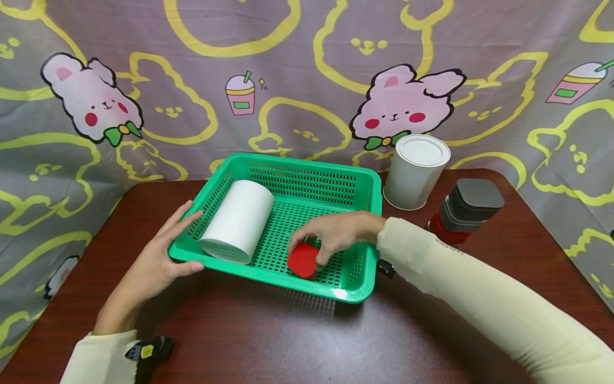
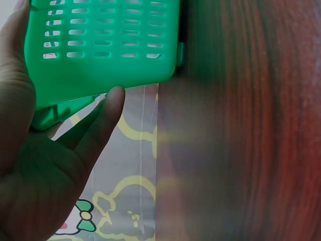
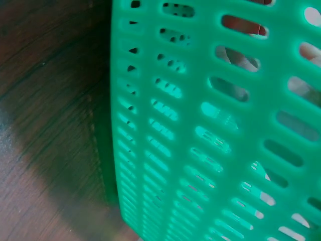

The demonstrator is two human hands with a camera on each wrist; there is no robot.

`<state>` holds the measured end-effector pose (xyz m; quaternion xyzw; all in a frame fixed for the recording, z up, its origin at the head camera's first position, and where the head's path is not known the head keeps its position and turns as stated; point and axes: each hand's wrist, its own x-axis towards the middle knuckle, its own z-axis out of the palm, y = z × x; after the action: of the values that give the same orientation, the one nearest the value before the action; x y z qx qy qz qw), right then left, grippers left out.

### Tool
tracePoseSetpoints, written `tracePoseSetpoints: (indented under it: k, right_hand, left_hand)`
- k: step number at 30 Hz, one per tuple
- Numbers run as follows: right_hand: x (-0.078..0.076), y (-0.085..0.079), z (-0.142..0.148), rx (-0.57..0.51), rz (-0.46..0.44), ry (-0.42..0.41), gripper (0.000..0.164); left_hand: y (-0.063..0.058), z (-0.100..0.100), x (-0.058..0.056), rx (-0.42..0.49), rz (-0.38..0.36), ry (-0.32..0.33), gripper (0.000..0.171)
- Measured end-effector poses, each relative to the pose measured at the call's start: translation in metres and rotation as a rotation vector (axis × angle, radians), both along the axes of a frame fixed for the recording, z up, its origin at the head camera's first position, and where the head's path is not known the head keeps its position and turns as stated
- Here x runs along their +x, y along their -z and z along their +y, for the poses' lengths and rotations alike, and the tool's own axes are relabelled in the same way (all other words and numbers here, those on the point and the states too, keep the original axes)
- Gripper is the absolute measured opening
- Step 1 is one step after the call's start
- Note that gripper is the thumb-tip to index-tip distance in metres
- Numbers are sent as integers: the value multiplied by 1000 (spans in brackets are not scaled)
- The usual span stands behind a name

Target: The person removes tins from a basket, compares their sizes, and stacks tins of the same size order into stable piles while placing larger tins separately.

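Observation:
My left hand (image 1: 155, 261) rests at the near left corner of a green plastic basket (image 1: 297, 290), its thumb along the front rim and its straight fingers against the left side. In the left wrist view the hand (image 2: 55, 160) touches the slotted wall of the basket (image 2: 100, 73). My right hand (image 1: 338, 234) reaches inside and pinches a red round-topped object (image 1: 303, 260) near the front right; its lower part is hidden. A white cylinder (image 1: 242, 218) lies on its side in the basket's left half. The basket wall (image 3: 200, 145) mostly covers the right hand in the right wrist view.
On the dark wooden table (image 1: 268, 341), a white lidded can (image 1: 413, 173) stands behind the basket's right end. Beside it, under the right forearm's far side, stands a dark, square-topped container (image 1: 472, 205) with a red lower part. A patterned curtain (image 1: 297, 64) hangs behind.

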<state>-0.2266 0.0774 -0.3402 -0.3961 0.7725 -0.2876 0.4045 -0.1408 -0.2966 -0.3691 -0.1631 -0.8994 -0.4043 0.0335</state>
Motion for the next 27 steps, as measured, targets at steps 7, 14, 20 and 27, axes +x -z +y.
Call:
tracePoseSetpoints:
  k: [7,14,20,27]
  right_hand:
    - [-1,-3,2,-30,26,11,53]
    - [-3,-4,2,-78,44,9,52]
    - [-2,-5,5,-134,42,63,48]
    - [0,-19,16,-154,75,135,54]
  left_hand:
    - [-2,1,0,16,-4,3,98]
    - [-3,0,1,4,-11,-3,99]
    - [-3,0,2,3,-7,-7,100]
    - [-3,1,2,4,-12,-9,100]
